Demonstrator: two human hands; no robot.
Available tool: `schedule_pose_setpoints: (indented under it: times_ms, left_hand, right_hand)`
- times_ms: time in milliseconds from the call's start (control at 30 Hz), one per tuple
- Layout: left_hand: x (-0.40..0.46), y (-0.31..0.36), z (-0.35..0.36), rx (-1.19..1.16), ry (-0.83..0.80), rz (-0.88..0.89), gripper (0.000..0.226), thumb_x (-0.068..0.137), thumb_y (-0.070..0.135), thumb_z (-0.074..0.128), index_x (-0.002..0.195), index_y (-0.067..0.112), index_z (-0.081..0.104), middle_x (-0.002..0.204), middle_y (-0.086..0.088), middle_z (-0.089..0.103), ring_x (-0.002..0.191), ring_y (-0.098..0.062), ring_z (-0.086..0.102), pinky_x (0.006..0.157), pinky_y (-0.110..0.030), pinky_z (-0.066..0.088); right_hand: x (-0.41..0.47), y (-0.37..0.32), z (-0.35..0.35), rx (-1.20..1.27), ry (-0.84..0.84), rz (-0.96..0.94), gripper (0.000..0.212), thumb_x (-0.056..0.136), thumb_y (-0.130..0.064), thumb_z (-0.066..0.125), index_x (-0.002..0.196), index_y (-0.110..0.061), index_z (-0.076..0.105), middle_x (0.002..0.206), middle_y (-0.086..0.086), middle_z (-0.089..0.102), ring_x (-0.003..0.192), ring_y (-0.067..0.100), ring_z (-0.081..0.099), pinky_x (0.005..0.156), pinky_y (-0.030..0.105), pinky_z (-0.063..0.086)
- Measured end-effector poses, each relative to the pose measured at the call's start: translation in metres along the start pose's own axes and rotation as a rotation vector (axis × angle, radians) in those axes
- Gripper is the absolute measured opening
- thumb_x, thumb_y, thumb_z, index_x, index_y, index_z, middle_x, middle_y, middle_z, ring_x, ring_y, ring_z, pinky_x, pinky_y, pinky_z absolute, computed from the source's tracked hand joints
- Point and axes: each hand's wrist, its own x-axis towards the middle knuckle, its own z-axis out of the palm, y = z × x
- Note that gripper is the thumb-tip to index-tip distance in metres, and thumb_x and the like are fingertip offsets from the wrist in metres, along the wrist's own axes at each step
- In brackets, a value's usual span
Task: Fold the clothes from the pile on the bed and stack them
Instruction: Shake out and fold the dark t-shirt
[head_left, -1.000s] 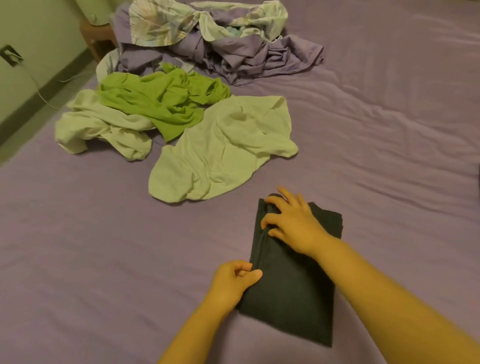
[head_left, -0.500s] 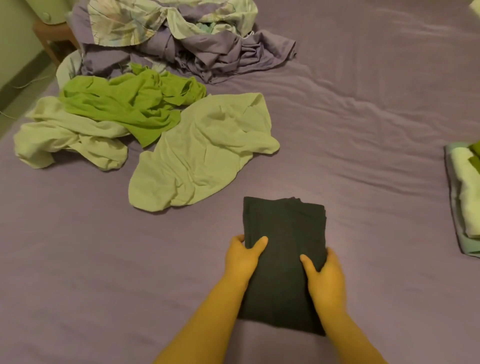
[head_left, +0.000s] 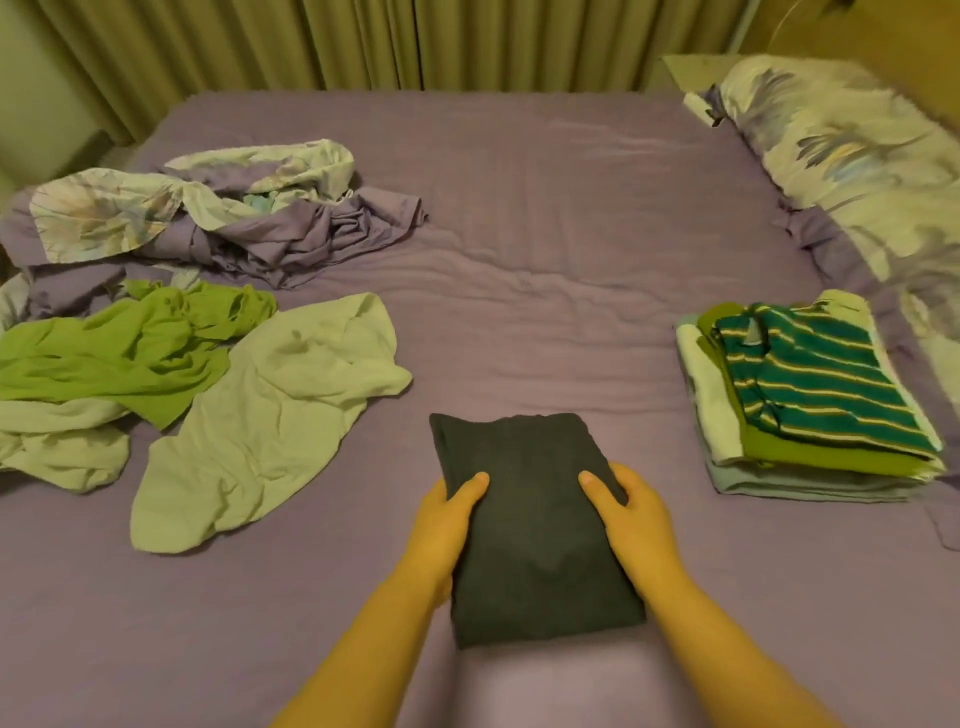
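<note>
The folded dark cloth lies on the bed, the left hand and right hand gripping its sides, thumbs on top; soft and light, it probably needs support from below.

No legible text anywhere.

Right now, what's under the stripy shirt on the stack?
Under the stripy shirt lie a green folded garment, a pale one and a light blue one. Anything between them is covered.
</note>
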Motion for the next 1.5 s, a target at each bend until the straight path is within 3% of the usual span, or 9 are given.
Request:
schedule_pose_setpoints:
  times_ms: [200, 333, 467, 600, 700, 833, 1033, 1333, 1500]
  left_hand:
    - [-0.001, 0.045, 0.111, 0.072, -0.118, 0.066, 0.008, 0.092, 0.037, 0.058, 0.098, 0.033, 0.061, 0.092, 0.009, 0.072, 0.084, -0.013, 0.069, 0.061, -0.025, 0.052]
    - [0.005, 0.068, 0.186, 0.129, -0.23, 0.107, 0.016, 0.093, 0.04, 0.054, 0.108, 0.034, 0.057, 0.102, 0.01, 0.069, 0.091, -0.013, 0.067, 0.067, -0.026, 0.053]
    - [0.017, 0.084, 0.256, 0.182, -0.392, 0.026, 0.027, 0.096, 0.045, 0.046, 0.122, 0.036, 0.049, 0.117, 0.009, 0.064, 0.106, -0.017, 0.062, 0.085, -0.039, 0.052]
    - [0.032, 0.09, 0.314, 0.266, -0.462, 0.012, 0.036, 0.099, 0.045, 0.04, 0.133, 0.036, 0.042, 0.124, 0.008, 0.06, 0.109, -0.018, 0.059, 0.09, -0.044, 0.052]
    - [0.049, 0.089, 0.356, 0.293, -0.491, 0.027, 0.038, 0.1, 0.043, 0.038, 0.137, 0.035, 0.038, 0.124, 0.008, 0.058, 0.108, -0.017, 0.059, 0.09, -0.043, 0.051]
    - [0.074, 0.082, 0.396, 0.325, -0.475, 0.034, 0.035, 0.1, 0.042, 0.039, 0.134, 0.036, 0.041, 0.113, 0.014, 0.059, 0.102, -0.012, 0.059, 0.082, -0.036, 0.054]
    - [0.12, 0.069, 0.425, 0.413, -0.349, 0.031, 0.041, 0.1, 0.039, 0.039, 0.139, 0.026, 0.037, 0.136, -0.002, 0.05, 0.12, -0.027, 0.051, 0.105, -0.05, 0.041]
    - [0.157, 0.041, 0.405, 0.555, -0.249, 0.251, 0.075, 0.09, 0.014, 0.062, 0.15, 0.029, 0.019, 0.14, -0.005, 0.048, 0.122, -0.032, 0.052, 0.096, -0.055, 0.047]
    - [0.164, 0.029, 0.4, 0.546, -0.207, 0.278, 0.073, 0.09, 0.016, 0.063, 0.149, 0.033, 0.022, 0.137, -0.004, 0.052, 0.119, -0.031, 0.054, 0.094, -0.054, 0.048]
  right_hand:
    - [0.038, -0.036, -0.111, -0.054, 0.119, -0.082, 0.028, 0.093, -0.027, 0.058, 0.116, -0.013, 0.064, 0.108, -0.002, 0.066, 0.104, 0.016, 0.06, 0.084, 0.024, 0.048]
    - [0.064, -0.049, -0.184, -0.098, 0.186, -0.14, 0.031, 0.094, -0.027, 0.056, 0.121, -0.013, 0.062, 0.114, -0.002, 0.065, 0.109, 0.018, 0.058, 0.096, 0.037, 0.046]
    - [0.089, -0.049, -0.251, -0.159, 0.25, -0.197, 0.027, 0.096, -0.029, 0.051, 0.12, -0.021, 0.061, 0.108, -0.01, 0.062, 0.102, 0.011, 0.057, 0.085, 0.025, 0.043]
    - [0.116, -0.036, -0.304, -0.241, 0.312, -0.174, 0.033, 0.098, -0.029, 0.047, 0.126, -0.016, 0.058, 0.117, 0.001, 0.063, 0.105, 0.018, 0.056, 0.088, 0.029, 0.042]
    - [0.135, -0.024, -0.332, -0.224, 0.346, -0.175, 0.033, 0.098, -0.026, 0.046, 0.129, -0.017, 0.056, 0.116, -0.006, 0.061, 0.106, 0.015, 0.054, 0.088, 0.024, 0.039]
    - [0.164, -0.008, -0.356, -0.253, 0.366, -0.134, 0.036, 0.099, -0.028, 0.043, 0.13, -0.013, 0.055, 0.125, 0.004, 0.061, 0.117, 0.024, 0.054, 0.102, 0.038, 0.04]
    - [0.211, 0.021, -0.363, -0.349, 0.397, -0.038, 0.038, 0.101, -0.03, 0.039, 0.133, -0.015, 0.052, 0.13, 0.007, 0.058, 0.118, 0.028, 0.053, 0.101, 0.037, 0.042]
    - [0.231, 0.068, -0.344, -0.562, 0.39, 0.118, 0.033, 0.099, -0.022, 0.046, 0.131, -0.016, 0.048, 0.112, 0.014, 0.063, 0.099, 0.033, 0.058, 0.08, 0.038, 0.046]
    - [0.234, 0.075, -0.339, -0.688, 0.37, 0.094, 0.015, 0.1, -0.023, 0.038, 0.108, -0.015, 0.048, 0.103, 0.007, 0.057, 0.083, 0.023, 0.052, 0.064, 0.027, 0.037]
